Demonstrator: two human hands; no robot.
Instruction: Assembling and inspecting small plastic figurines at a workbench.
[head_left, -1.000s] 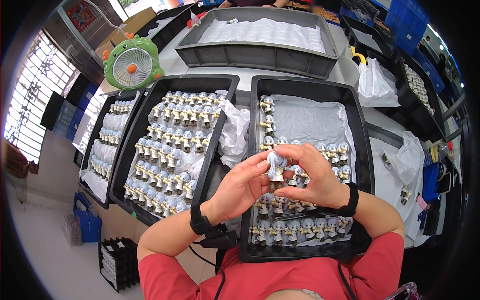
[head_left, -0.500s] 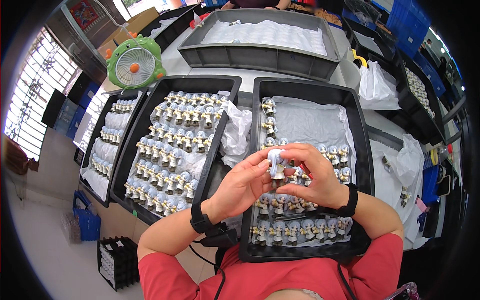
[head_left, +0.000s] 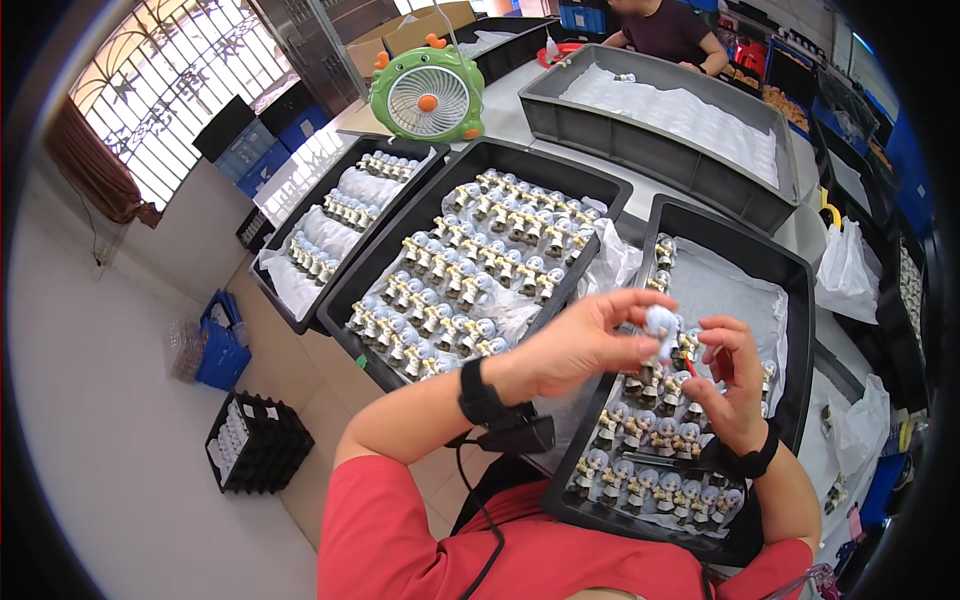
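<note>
My left hand (head_left: 590,345) pinches a small figurine (head_left: 660,324) with pale blue-grey hair by its head, between thumb and fingers, above the right-hand black tray (head_left: 795,330). Close beside it, my right hand (head_left: 733,385) has its fingers curled, and a thin red tool (head_left: 691,368) shows at its thumb; its kind is unclear. Beneath both hands, similar figurines (head_left: 665,432) in white and gold with dark bases stand in rows on plastic sheeting. My hands hide some of these rows.
Left of it, two more black trays (head_left: 345,338) hold rows of figurines. A large grey crate (head_left: 640,150) lined with white padding stands behind. Nearby are a green fan (head_left: 428,95), a white plastic bag (head_left: 848,268) and, across the table, another person (head_left: 665,35).
My view has swung left. My left hand has drawn apart from my right and now holds the figurine by its head; before, both hands were around it.
</note>
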